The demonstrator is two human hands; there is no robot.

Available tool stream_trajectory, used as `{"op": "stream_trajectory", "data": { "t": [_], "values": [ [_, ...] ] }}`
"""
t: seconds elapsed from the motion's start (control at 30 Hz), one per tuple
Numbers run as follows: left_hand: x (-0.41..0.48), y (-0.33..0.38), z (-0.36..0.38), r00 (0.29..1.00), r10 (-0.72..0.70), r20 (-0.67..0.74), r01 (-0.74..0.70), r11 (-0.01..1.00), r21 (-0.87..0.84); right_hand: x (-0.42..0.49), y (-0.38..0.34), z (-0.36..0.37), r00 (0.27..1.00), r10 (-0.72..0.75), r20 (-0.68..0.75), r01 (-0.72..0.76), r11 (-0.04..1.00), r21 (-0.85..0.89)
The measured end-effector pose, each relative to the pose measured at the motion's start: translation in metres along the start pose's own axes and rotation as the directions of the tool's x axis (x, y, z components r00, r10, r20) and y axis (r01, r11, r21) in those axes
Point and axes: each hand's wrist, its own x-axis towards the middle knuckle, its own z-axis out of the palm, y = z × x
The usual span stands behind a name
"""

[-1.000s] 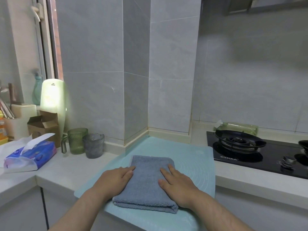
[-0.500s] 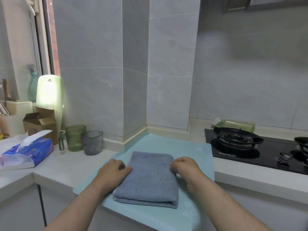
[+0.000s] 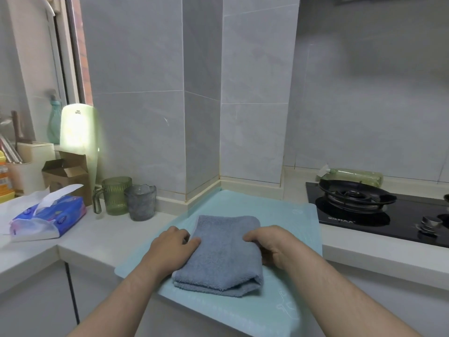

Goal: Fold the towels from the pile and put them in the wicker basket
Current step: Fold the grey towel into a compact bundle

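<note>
The left hand (image 3: pixel 173 249) and the right hand (image 3: pixel 272 244), fingers curled, grip the left and right edges of the folded blue-grey towel (image 3: pixel 226 254), which lies on a pale turquoise mat (image 3: pixel 291 215) at the front edge of the white counter (image 3: pixel 109 232).

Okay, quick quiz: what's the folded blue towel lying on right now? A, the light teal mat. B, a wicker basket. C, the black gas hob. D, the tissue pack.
A: the folded blue towel lies on the light teal mat, with the left hand and right hand gripping its two sides.
</note>
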Motion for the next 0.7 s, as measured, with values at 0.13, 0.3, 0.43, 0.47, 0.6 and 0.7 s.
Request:
{"op": "stream_trajectory", "data": {
  "t": [0.13, 0.3, 0.43, 0.47, 0.6, 0.7],
  "values": [
    [-0.002, -0.003, -0.003, 1.000, 0.010, 0.025, -0.009, 0.999, -0.054, 0.007, -0.001, -0.020, 0.969, -0.234, -0.083, 0.199, 0.932, -0.303],
    [0.013, 0.018, -0.003, 0.986, -0.002, 0.166, 0.032, 0.983, -0.179, 0.017, 0.011, -0.058, 0.938, -0.346, 0.007, 0.339, 0.917, -0.211],
    [0.023, 0.043, 0.004, 0.963, 0.016, 0.271, 0.100, 0.907, -0.408, 0.029, 0.026, -0.070, 0.931, -0.344, 0.125, 0.340, 0.939, 0.055],
    [0.026, 0.047, 0.005, 0.959, 0.033, 0.280, 0.094, 0.899, -0.428, 0.032, 0.027, -0.073, 0.924, -0.356, 0.138, 0.350, 0.934, 0.069],
    [0.033, 0.053, 0.008, 0.937, 0.029, 0.349, 0.187, 0.801, -0.569, 0.039, 0.030, -0.079, 0.902, -0.386, 0.194, 0.367, 0.922, 0.126],
    [0.036, 0.058, 0.008, 0.920, -0.050, 0.388, 0.301, 0.725, -0.620, 0.042, 0.031, -0.080, 0.880, -0.412, 0.237, 0.389, 0.911, 0.140]
  ]
}}
